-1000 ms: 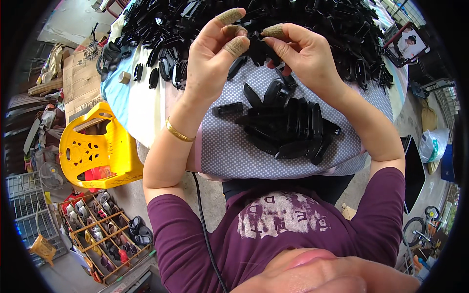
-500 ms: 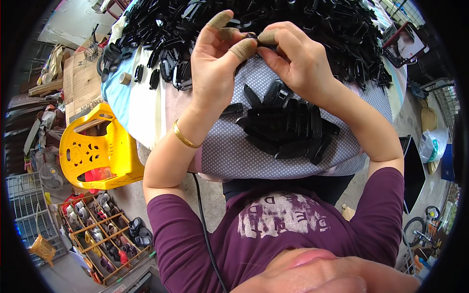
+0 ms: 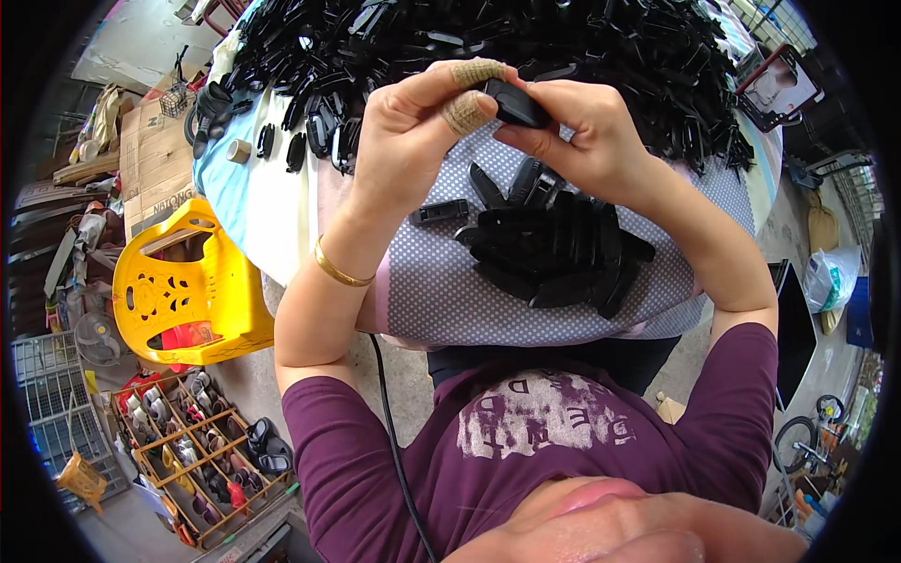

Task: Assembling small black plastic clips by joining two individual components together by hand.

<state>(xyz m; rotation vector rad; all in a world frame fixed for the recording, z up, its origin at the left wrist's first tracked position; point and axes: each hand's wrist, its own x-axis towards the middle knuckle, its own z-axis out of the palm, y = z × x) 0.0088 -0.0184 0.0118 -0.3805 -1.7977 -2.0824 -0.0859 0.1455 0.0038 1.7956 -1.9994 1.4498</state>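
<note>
Between both hands is a small black plastic piece (image 3: 519, 105), elongated with a rounded end; its exact kind I cannot make out. My left hand (image 3: 413, 131) pinches its left end with thumb and forefinger, both wrapped in tan tape. From the other side my right hand (image 3: 591, 136) grips it with thumb and fingers. Below the hands, a small heap of similar black pieces (image 3: 554, 249) lies on the dotted grey cloth (image 3: 450, 300). One single black piece (image 3: 438, 213) rests just left of that heap, near my left wrist.
A large pile of black plastic parts (image 3: 601, 38) covers the far side of the table. A tape roll (image 3: 238, 150) sits at the left. Beyond the table's left edge stand a yellow plastic chair (image 3: 178, 291) and a wooden shoe rack (image 3: 202, 450). A framed screen (image 3: 779, 89) stands far right.
Both hands have come slightly nearer, and the black piece has turned so its broad face shows. My left fingers, raised and spread before, have folded in around its end.
</note>
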